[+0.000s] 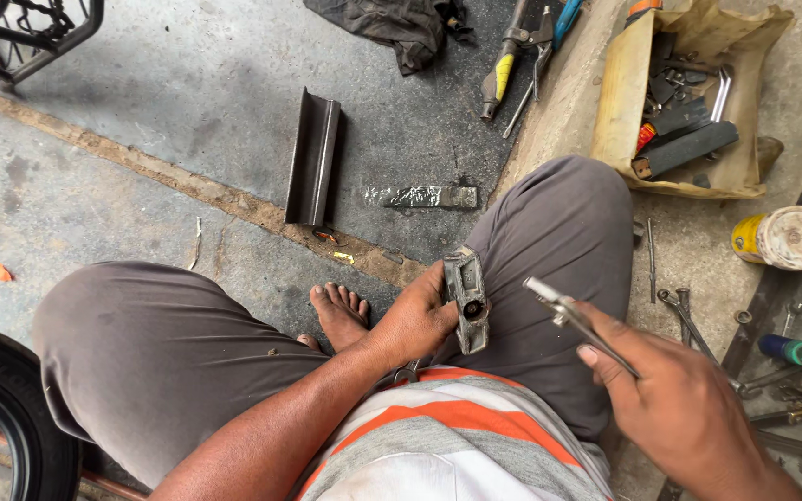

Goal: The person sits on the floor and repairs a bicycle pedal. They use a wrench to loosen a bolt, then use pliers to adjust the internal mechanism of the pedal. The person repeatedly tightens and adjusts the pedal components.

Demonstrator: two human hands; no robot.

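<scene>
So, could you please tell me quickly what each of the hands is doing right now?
Left hand: closed around a grey metal part, held upright over the lap.
Right hand: closed on a slim metal tool, its tip pointing toward the part.

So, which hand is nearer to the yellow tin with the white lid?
The right hand. It is below and left of the yellow tin, holding a slim metal tool. The left hand is farther left, gripping a grey metal part.

Concrete floor [187, 102]: metal channel [314, 158], rag [392, 23], wrenches [684, 315].
</scene>
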